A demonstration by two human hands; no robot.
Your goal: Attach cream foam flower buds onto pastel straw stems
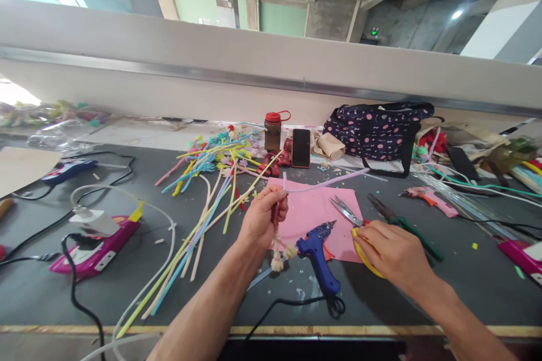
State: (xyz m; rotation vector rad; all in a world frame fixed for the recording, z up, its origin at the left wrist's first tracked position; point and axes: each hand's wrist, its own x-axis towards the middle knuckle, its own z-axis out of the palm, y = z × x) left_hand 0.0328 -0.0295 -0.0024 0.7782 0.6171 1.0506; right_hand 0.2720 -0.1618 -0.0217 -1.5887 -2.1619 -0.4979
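My left hand (pixel 265 214) is closed in a pinch around a lilac pipe cleaner (pixel 334 181), which is bent, with a short end upright and a long end reaching right. From under the same hand hangs a cream fuzzy piece (pixel 276 263) with knobby ends; its upper part is hidden by my fingers. My right hand (pixel 392 251) grips scissors (pixel 347 212) by their yellow and red handle, blades pointing up and left over a pink sheet (pixel 302 203). Between my hands a blue glue gun (pixel 318 262) lies partly on that sheet. Green-handled pliers (pixel 417 234) lie beyond my right hand.
Loose pipe cleaners (pixel 190 251) lie left, with a colourful pile (pixel 212 152) behind. A bottle (pixel 273 134), phone (pixel 301 148) and patterned bag (pixel 376 132) stand at the back. A pink glue gun (pixel 432 200) lies right. Cables trail from a magenta power strip (pixel 95 248).
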